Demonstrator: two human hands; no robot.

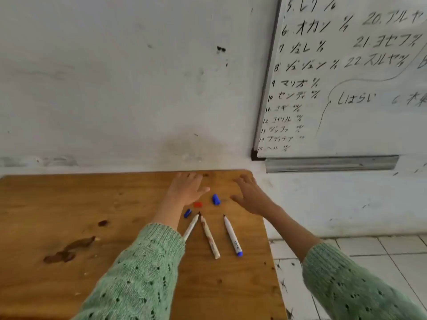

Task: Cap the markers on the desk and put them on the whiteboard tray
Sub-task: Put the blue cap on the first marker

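From the head camera, a wooden desk (pixel 69 204) stands against a white wall. Both arms wear green knit sleeves (pixel 143 269) and reach out over the desk. The left hand (pixel 188 189) is spread flat with nothing in it, over the far part of the desk. The right hand (pixel 250 196) is spread wide too, and it holds nothing. Three markers lie on the desk with no caps on. The left marker (pixel 191 226) goes partly under the left sleeve. The middle marker (pixel 209 237) lies just beside it, and their tips nearly meet. The right marker (pixel 232 235) has a blue end. Three caps lie near the tips: a small blue cap (pixel 187 213), a red cap (pixel 198 204) and a bigger blue cap (pixel 216 199) between the two hands. On the wall to the right hangs a whiteboard (pixel 369 125) with writing, and its grey tray (pixel 330 163) runs along the bottom.
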